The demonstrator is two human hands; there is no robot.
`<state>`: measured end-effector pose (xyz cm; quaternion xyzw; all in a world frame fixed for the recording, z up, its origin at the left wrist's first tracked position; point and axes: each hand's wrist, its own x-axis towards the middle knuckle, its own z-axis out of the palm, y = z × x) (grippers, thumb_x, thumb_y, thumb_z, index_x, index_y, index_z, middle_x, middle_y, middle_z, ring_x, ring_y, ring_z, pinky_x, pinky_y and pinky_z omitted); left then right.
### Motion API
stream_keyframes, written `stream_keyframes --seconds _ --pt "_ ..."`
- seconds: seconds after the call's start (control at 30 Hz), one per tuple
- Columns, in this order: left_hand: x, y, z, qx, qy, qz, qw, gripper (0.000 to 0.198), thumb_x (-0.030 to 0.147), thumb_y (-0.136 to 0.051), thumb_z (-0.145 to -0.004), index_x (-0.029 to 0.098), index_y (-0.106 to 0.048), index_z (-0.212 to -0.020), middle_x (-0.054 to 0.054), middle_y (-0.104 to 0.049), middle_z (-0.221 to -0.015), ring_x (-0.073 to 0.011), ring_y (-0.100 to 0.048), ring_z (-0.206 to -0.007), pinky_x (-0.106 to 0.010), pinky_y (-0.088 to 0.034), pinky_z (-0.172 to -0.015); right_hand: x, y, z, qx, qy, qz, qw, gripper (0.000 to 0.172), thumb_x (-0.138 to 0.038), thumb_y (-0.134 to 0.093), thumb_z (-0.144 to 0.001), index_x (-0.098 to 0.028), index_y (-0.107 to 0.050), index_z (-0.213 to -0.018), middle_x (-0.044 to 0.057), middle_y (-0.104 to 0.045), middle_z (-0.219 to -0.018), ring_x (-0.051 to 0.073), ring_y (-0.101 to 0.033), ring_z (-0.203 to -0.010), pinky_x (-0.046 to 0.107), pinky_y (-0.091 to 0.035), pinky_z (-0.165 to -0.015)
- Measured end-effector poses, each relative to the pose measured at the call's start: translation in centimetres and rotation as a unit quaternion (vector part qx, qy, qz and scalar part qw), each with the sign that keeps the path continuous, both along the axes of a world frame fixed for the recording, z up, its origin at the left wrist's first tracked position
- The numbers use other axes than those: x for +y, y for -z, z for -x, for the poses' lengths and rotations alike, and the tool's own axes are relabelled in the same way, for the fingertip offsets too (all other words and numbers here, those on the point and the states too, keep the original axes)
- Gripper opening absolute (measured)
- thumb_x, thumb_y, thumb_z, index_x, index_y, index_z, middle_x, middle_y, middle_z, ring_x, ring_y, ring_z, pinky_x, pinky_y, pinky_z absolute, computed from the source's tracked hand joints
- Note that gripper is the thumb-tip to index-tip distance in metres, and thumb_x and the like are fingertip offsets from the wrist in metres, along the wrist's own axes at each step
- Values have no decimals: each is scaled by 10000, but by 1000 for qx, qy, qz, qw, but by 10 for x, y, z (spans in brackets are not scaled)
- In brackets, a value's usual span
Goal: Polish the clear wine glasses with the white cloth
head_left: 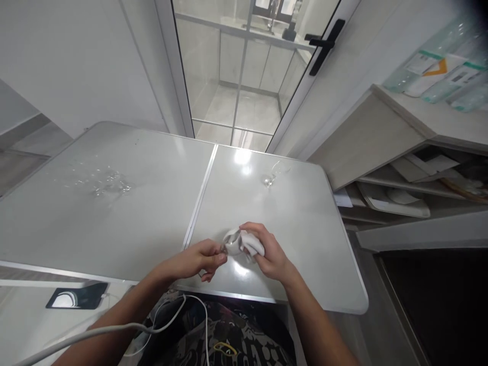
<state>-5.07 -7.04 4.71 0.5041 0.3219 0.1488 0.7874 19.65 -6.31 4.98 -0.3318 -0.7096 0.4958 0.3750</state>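
Observation:
Over the front part of the pale folding table (152, 213), my right hand (270, 254) is closed round a bunched white cloth (252, 243). My left hand (208, 259) pinches the edge of a small clear, glass-like object (232, 244), which the cloth partly touches. Its exact shape is blurred. Farther back on the right half lies a clear piece with a rounded bulb and a thin curved part (269, 180). Several similar clear pieces (110, 183) are grouped on the left half.
A phone (76, 296) on a cable rests on a lower white surface at the front left. A white cable (114, 329) crosses my left forearm. Shelves (412, 122) with wrapped bottles stand on the right; a glass door (247, 66) is behind the table.

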Motion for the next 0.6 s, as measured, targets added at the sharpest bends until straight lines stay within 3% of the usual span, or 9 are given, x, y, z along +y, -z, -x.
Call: stream_keyframes --seconds 0.1,0.17,0.23,0.3,0.37,0.47,0.53,0.6 --pt "-4 -6 -5 60 -58 -114 990 406 495 -500 -1024 189 -498 -757 48 -497 -517 -93 -440 -494 -250 -394 -580 -2 -3 7 29 160 -33 986 367 -254 -660 -909 -278 -602 -1271 76 -666 -1173 239 -660 -941 383 -542 -857" --pt "-7 -10 -7 104 -69 -173 977 390 470 -480 -1038 189 -511 -770 44 -524 -533 -97 -467 -519 -254 -401 -612 1 -5 8 106 268 -2 957 338 -334 -615 -970 -278 -577 -1301 87 -671 -1185 260 -666 -1040 411 -541 -921" --pt "-8 -15 -7 134 -58 -206 968 389 455 -463 -1047 193 -509 -764 44 -535 -530 -102 -495 -528 -260 -414 -635 7 -9 3 189 303 49 933 368 -441 -547 -1015 -266 -564 -1339 105 -689 -1188 286 -667 -1110 454 -540 -962" --pt "-8 -20 -4 152 -36 -225 962 382 436 -450 -1051 194 -519 -764 42 -537 -518 -111 -523 -535 -264 -422 -641 16 -17 -7 198 215 91 952 419 -506 -568 -999 -241 -614 -1320 116 -716 -1175 312 -668 -1141 480 -538 -987" --pt "-7 -26 -1 172 -6 -241 955 338 405 -468 -1040 191 -568 -799 34 -559 -532 -123 -540 -538 -268 -425 -622 24 -27 -16 115 18 118 986 431 -488 -666 -949 -223 -677 -1288 114 -729 -1203 320 -655 -1189 473 -508 -1044" --pt "-3 -36 4 178 54 -273 944 242 347 -523 -1004 187 -646 -871 14 -613 -605 -142 -571 -581 -270 -437 -604 33 -35 -18 47 -247 143 957 476 -474 -615 -983 -212 -652 -1378 128 -680 -1356 294 -627 -1271 450 -452 -1113" --pt "1 -42 5 171 78 -324 927 173 302 -552 -981 191 -681 -948 -19 -696 -759 -169 -636 -722 -275 -472 -677 33 -35 -12 32 -296 136 945 449 -419 -596 -995 -226 -645 -1397 123 -658 -1406 269 -630 -1277 432 -454 -1110" --pt "5 -45 4 187 92 -381 901 163 271 -545 -982 199 -691 -999 -50 -741 -937 -194 -667 -853 -293 -487 -758 30 -31 -4 4 -249 105 963 374 -291 -625 -965 -259 -697 -1331 86 -700 -1352 241 -663 -1221 405 -485 -1062"
